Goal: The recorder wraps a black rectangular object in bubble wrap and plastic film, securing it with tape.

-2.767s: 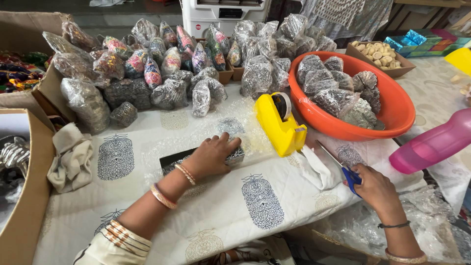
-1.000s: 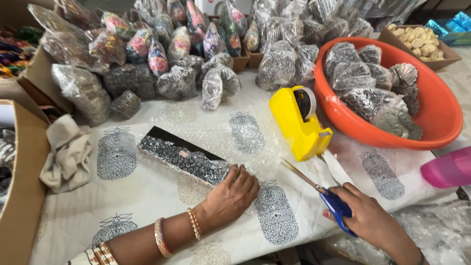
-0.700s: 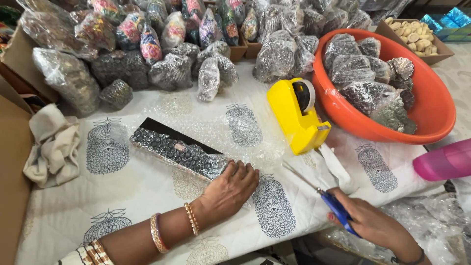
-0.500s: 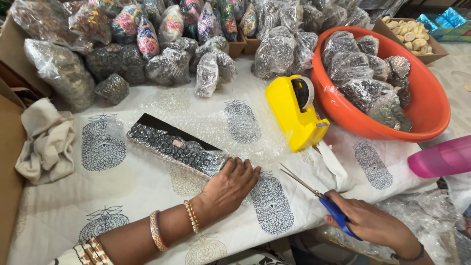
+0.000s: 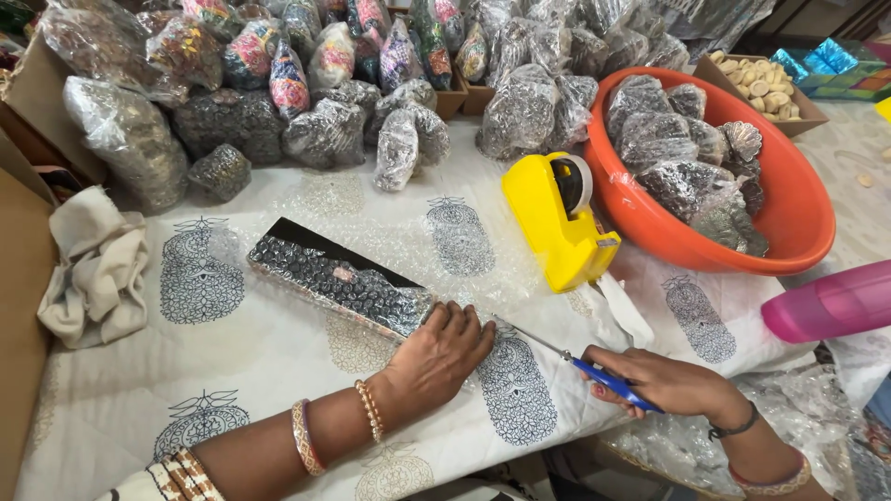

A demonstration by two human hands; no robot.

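The left hand lies palm down near the front edge of the surface, its fingers spread flat and pressing on a sheet of clear bubble wrap. The fingertips touch the near end of a long flat dark box patterned with small silver dots, which lies slantwise under the wrap, running from the hand toward the left rear of the surface. The right hand sits at the front edge to the right, its fingers curled shut around the blue handles of a pair of scissors; the thin blades point left toward the left hand, with the tips just beside its fingertips. Behind the scissors stands a yellow tape dispenser, next to an orange basin holding plastic-wrapped bundles. A crumpled cream cloth lies at the left edge, and more wrapped bundles crowd the rear edge
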